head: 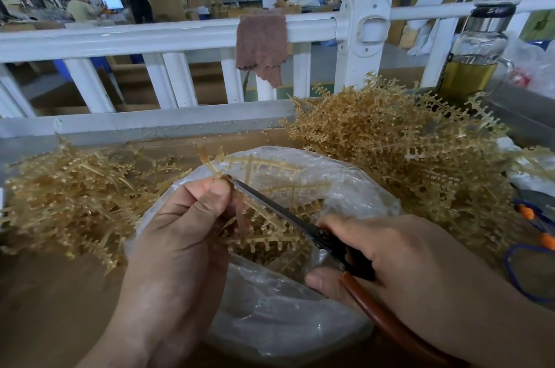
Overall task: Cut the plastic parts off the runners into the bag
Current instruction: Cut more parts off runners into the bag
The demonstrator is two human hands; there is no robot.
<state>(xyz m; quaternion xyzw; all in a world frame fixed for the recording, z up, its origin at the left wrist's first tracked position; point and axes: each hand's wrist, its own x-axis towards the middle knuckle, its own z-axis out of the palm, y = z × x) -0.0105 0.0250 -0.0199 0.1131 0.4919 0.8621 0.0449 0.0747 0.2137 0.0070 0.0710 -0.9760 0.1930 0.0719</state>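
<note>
My left hand [180, 235] pinches a tan plastic runner [255, 169] between thumb and fingers, holding it over the open clear plastic bag [345, 187]. My right hand [390, 259] grips dark scissors [288, 217] with reddish-brown handles; the blade tip touches the runner beside my left thumb. Small tan parts and runner pieces lie inside the bag. A pile of tan runners [75, 199] sits at the left, and a bigger, taller heap [405, 151] at the right.
A white railing [168, 37] with a brown cloth [261, 43] hung on it runs along the back. A glass bottle [477, 55] of yellow liquid stands at the back right. Blue-and-orange scissors [537, 232] lie at the right edge. People work far behind.
</note>
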